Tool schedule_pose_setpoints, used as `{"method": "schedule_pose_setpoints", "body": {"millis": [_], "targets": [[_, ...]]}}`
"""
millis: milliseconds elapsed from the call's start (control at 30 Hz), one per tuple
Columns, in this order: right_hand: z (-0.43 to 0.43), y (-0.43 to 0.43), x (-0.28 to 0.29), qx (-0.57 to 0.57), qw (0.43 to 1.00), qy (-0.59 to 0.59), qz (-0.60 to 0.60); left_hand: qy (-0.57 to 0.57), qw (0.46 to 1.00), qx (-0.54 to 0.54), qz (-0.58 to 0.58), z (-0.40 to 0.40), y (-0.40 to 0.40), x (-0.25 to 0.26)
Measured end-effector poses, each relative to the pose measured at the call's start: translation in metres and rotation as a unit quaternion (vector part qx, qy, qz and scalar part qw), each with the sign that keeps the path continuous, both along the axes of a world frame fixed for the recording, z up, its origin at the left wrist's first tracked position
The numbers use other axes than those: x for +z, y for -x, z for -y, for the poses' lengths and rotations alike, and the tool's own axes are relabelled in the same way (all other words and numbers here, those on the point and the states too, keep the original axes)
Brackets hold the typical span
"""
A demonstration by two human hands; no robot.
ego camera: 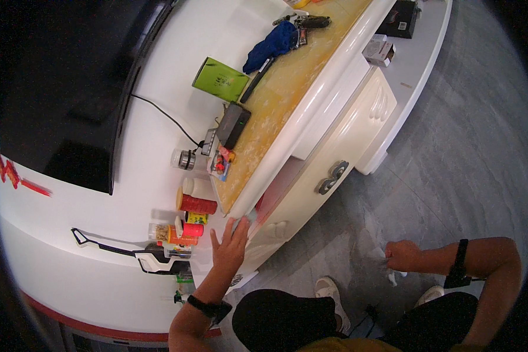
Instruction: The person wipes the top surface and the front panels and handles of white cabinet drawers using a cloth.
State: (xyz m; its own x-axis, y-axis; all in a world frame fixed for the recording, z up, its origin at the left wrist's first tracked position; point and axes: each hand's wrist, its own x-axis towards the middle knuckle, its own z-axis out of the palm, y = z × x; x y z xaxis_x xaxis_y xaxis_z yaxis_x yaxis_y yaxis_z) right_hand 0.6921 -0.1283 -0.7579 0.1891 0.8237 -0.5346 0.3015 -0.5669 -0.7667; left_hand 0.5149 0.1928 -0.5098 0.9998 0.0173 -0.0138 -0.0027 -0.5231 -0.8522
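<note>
My left hand [229, 248] rests with spread fingers at the rounded end of a white TV cabinet's top edge [286, 145]. Its fingertips touch the rim beside a pulled-out drawer [308, 169], which has a cream front and a dark metal handle [332, 177]. Part of a pinkish drawer interior [279, 189] shows behind that front. Out over the grey floor, my right hand [404, 256] is closed in a fist around a crumpled white tissue or cloth [392, 277]; most of it is hidden by the fingers.
The yellow marbled cabinet top [286, 88] bears a black box-shaped device [234, 125], a green box [220, 79] and a blue cloth [270, 46]. Jars and a red canister [198, 204] stand by the wall near a handheld vacuum cleaner [154, 262]. Small boxes [379, 52] sit on the lower shelf.
</note>
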Motion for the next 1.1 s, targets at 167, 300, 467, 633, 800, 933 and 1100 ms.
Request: {"method": "schedule_pose_setpoints", "body": {"millis": [167,300,467,633,800,933,1100], "targets": [[0.003,0.002,0.001,0.016,0.999,-0.02,0.018,0.179,0.976,0.113,0.06,0.006,0.047,0.035],[0.006,-0.003,0.015,0.015,0.998,-0.028,0.054,0.358,0.926,0.072,0.095,0.062,0.021,0.069],[-0.019,0.011,0.027,0.005,0.997,-0.069,0.025,0.576,0.799,0.094,0.146,0.098,-0.037,0.101],[0.0,-0.004,0.051,-0.082,0.993,-0.076,0.047,0.685,0.727,0.027,-0.04,0.15,-0.081,0.121],[0.005,-0.021,0.062,-0.194,0.969,-0.117,0.097,0.705,0.654,0.06,-0.265,0.163,-0.087,0.127],[0.01,-0.048,0.072,-0.284,0.924,-0.206,0.156,0.748,0.654,0.015,-0.111,0.156,-0.098,0.123],[-0.008,-0.09,0.121,-0.352,0.865,-0.278,0.225,0.747,0.635,-0.012,0.194,0.116,-0.107,0.115]]}}
